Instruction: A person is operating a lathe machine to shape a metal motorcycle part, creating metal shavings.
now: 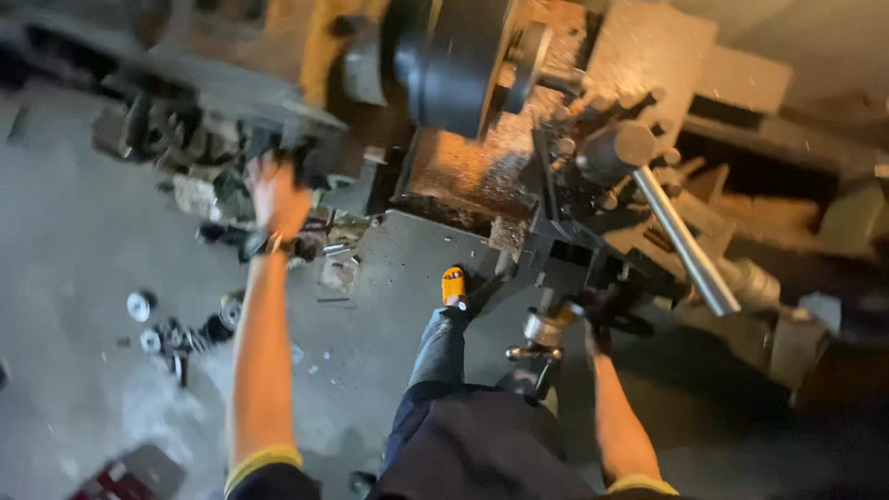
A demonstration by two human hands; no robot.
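Note:
I look down at a metal lathe (482, 167) with a dark round chuck (449, 60) at the top. My left hand (276, 199) reaches far forward to the cluttered dark parts at the left end of the machine; motion blur hides what its fingers touch. My right hand (600, 335) is low at the front of the carriage, closed around a dark handwheel (622, 322) beside a small chrome crank (537, 347). A long shiny steel bar (685, 243) sticks out from the tool post towards me.
Several small round metal pieces (176, 329) lie on the grey concrete floor at the left. My leg in dark trousers (444, 370) and an orange sandal (454, 283) stand at the machine's base. A red object (111, 477) sits at the bottom left.

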